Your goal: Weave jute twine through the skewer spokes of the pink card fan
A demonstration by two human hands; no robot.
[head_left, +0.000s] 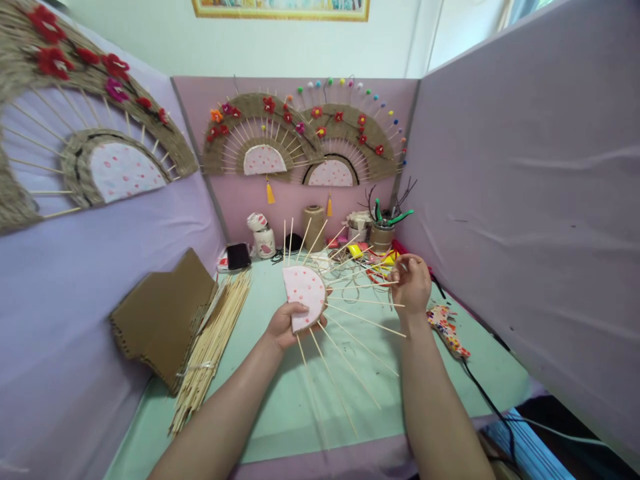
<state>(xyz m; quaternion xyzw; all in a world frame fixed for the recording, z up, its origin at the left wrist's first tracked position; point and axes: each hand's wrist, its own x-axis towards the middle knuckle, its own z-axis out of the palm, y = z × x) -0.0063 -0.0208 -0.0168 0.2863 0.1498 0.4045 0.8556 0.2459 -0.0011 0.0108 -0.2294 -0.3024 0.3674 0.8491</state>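
A half-round piece (305,293) with a white face and pink dots is gripped at its lower part by my left hand (293,323), the thumb lying across the face. Thin wooden sticks (367,322) fan out from its curved edge, mostly to the right and downward. My right hand (413,283) is at the outer tips of the sticks on the right. Its fingers are curled and pinched at the end of one stick; exactly how they hold that tip is partly hidden.
Left lie a bundle of sticks (215,347) and brown cardboard (160,313). A flower-patterned glue gun (447,330) with a black cord rests right. A twine spool (314,228) and a tool pot (383,235) stand behind. Finished fans (265,127) hang on the pink partition.
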